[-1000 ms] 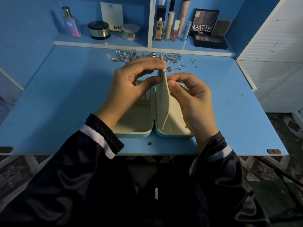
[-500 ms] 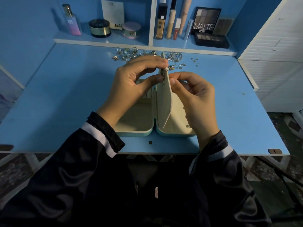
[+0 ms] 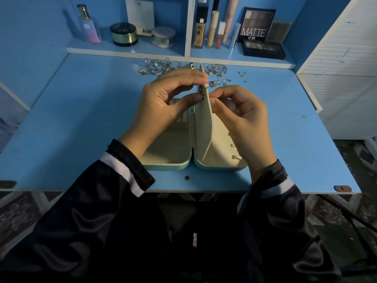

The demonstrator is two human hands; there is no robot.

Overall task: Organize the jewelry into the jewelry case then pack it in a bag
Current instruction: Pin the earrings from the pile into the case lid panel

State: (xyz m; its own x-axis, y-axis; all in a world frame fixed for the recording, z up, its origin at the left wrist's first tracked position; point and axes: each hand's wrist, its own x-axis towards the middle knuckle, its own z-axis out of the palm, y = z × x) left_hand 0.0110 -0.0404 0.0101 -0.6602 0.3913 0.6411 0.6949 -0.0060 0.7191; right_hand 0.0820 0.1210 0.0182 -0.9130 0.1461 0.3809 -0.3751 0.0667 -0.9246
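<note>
Worktop (image 3: 81, 119): plain mid-blue. Jewelry case (image 3: 169, 156): cream lining, pale teal shell. Jewelry (image 3: 159, 66) along worktop's far edge: silver, a few gold pieces. Sleeves (image 3: 98, 201): black, one white band near each cuff. Perfume bottle (image 3: 89, 29): pink-to-violet gradient, gold cap. Eyeshadow palette (image 3: 255, 25): black, white "MATTE" lettering, brown shades. Floor (image 3: 20, 217): dark, patterned.

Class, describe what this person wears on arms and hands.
The left sleeve and right sleeve are dark, glossy fabric, each with a white band above a dark cuff. The left hand and right hand are bare: no gloves or rings.
</note>
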